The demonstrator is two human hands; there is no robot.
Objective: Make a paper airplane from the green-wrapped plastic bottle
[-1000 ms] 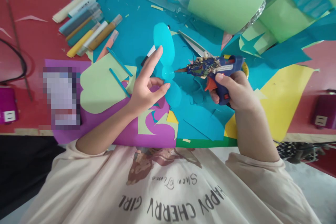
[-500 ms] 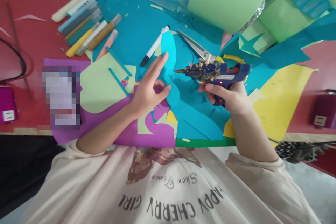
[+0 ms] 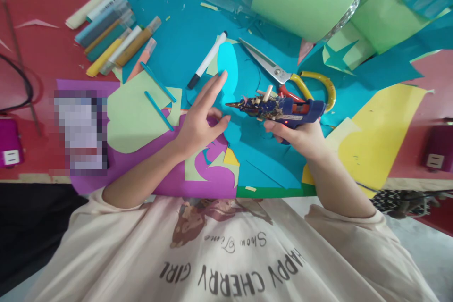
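A bright blue bow-shaped paper cutout lies on the larger blue sheet. My left hand rests at its left edge, fingers stretched and apart, with fingertips touching the upper part and the thumb by the lower part. Wrapped round the handle of a dark blue hot glue gun is my right hand. The gun points left, and its nozzle is over the narrow middle of the cutout. Dried glue and scraps coat its front, and a small red light shows on its side.
Scissors with yellow and red handles lie just beyond the gun. A white marker sits beyond my left hand, several colored markers at far left. A green-wrapped jar lies at the back; yellow paper is at right.
My right hand has brought the glue gun left and slightly down, so its nozzle now overlaps the cutout's middle. More of the scissors shows. My left hand stays in place.
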